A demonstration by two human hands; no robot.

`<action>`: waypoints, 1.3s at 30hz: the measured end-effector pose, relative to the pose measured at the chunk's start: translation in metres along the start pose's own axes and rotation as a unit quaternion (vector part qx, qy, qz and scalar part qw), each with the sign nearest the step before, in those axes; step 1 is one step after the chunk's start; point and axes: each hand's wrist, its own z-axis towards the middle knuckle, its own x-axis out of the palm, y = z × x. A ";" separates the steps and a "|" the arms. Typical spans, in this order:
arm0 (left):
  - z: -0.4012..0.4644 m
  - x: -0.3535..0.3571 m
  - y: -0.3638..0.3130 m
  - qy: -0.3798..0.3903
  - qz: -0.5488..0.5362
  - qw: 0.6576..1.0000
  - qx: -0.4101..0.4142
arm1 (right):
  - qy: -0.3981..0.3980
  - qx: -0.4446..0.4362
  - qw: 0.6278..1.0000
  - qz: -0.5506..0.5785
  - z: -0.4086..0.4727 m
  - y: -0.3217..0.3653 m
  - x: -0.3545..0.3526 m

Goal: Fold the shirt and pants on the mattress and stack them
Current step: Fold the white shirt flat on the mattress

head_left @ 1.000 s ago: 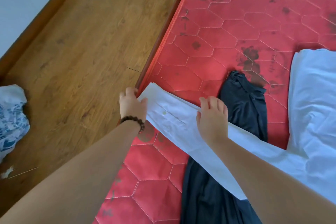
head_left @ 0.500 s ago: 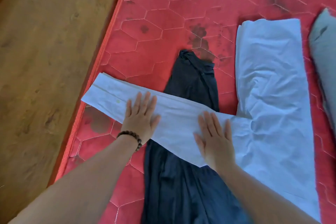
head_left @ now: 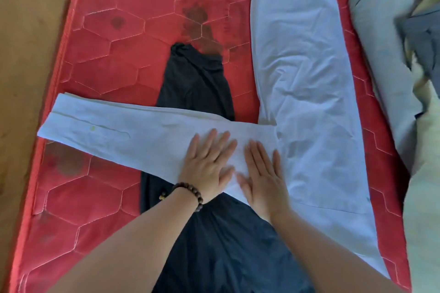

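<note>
Both hands lie flat, fingers straight and spread, gripping nothing: left hand (head_left: 207, 165) and right hand (head_left: 263, 177) press side by side on the sleeve (head_left: 114, 131) of the white shirt (head_left: 307, 93). The shirt body lies right of centre on the red mattress (head_left: 123, 26); the sleeve runs leftward across the dark pants (head_left: 197, 83) at centre. Judgement: thin, limp cloth, light, creases readily; best taken at the cuff or along seams.
</note>
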 end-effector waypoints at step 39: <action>0.004 -0.049 0.213 -0.090 -0.039 0.982 -0.159 | -0.004 -0.038 0.996 0.078 0.116 0.059 -0.053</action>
